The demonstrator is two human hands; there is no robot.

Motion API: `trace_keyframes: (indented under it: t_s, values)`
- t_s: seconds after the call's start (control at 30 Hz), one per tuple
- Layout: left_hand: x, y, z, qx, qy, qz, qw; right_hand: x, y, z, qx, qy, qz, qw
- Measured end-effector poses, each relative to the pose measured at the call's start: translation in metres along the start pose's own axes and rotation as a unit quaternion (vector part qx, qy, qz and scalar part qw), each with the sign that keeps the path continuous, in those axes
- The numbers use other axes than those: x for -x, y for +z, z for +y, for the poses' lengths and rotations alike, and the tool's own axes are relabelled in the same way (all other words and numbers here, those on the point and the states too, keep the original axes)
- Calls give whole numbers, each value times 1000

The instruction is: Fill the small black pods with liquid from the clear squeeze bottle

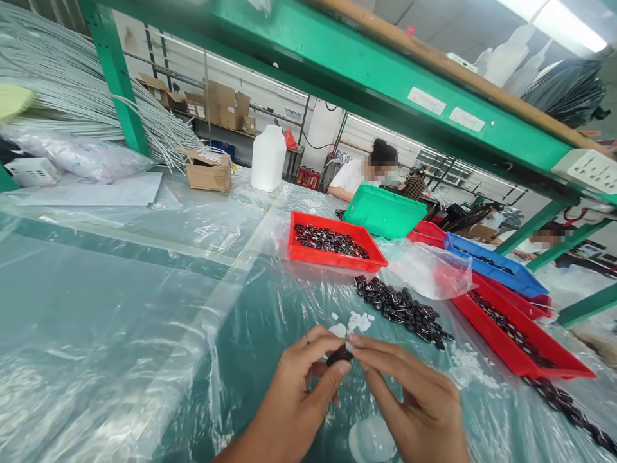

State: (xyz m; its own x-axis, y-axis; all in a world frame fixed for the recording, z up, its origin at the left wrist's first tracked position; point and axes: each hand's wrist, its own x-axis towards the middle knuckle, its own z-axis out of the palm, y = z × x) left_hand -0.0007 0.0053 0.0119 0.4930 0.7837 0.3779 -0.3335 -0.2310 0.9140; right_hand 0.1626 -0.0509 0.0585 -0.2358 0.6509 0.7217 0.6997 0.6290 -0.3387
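Head cam: both hands are pinched onto one small black part (340, 355), low in the middle, just above the plastic-covered table (144, 308). It's tiny, dark, a bit glossy, mostly hidden by fingertips. Left hand (301, 392) grips it between thumb and fingers, right hand (414, 399) nips it from the other side. A loose pile of black parts (400, 308) sits just beyond, near a red tray (337, 257) with more
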Motion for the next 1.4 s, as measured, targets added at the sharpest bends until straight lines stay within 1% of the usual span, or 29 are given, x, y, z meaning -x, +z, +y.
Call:
trace_keyframes:
  t_s: [0.1,0.3,0.37,0.57,0.7,0.77,0.9,1.03,1.13,1.23,1.33,1.4]
  values:
    - [0,0,2,26,-10,3,1000,3,1,3,25,-23,-7,999]
    - [-1,3,3,66,-13,-4,998,13,-3,15,86,-98,-37,991]
    - [0,4,3,74,-12,-7,997,14,-3,16,96,-114,-36,988]
    - [5,7,5,81,-13,4,997,16,0,5,133,-113,8,985]
    - [7,8,4,81,-15,2,997,15,-3,-3,164,-124,-5,979]
    - [8,9,3,79,-13,1,997,15,-5,-5,165,-114,-11,980]
    - [9,9,2,75,-14,2,997,19,-5,-6,135,-66,-7,989]
    - [9,8,1,75,-25,1,997,23,0,-5,117,-69,2,991]
    - [8,8,2,71,-35,-19,997,20,-2,-3,71,-12,4,997]
    - [7,8,4,69,-50,-47,995,14,-12,-3,13,49,-22,998]
    - [7,9,5,69,-67,-60,994,14,-19,-6,5,68,-36,997]
    - [8,9,5,67,-75,-62,993,19,-16,-9,29,65,-17,997]
